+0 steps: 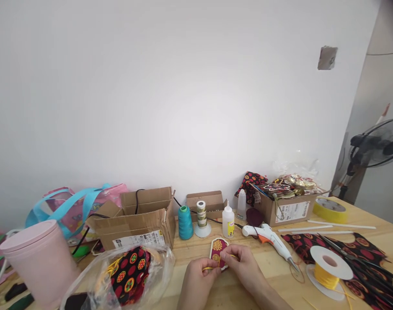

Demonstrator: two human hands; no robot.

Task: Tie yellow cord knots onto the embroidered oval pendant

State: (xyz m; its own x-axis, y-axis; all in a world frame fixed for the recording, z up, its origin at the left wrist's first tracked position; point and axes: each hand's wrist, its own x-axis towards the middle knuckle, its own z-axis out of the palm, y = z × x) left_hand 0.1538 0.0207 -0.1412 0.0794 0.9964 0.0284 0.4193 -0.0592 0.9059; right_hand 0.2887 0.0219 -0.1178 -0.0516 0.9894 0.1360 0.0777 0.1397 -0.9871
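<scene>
My left hand [201,276] and my right hand [243,263] meet at the front middle of the table. Both have their fingers pinched on a thin yellow cord [208,268], whose ends stick out on either side. Right behind the fingertips lies a dark red fabric tag [218,244] with a cream border and gold round patterns; my fingers cover its lower part. Whether the cord is fixed to the tag I cannot tell. A spool of yellow cord [326,280] stands to the right of my right hand.
Behind my hands stand a teal thread cone [185,224], a glue bottle [228,221] and a white hot glue gun [270,241]. Scissors [348,254] lie on patterned fabric at right. Cardboard boxes [141,224], a plastic bag [157,275] and a pink bin [38,262] occupy the left.
</scene>
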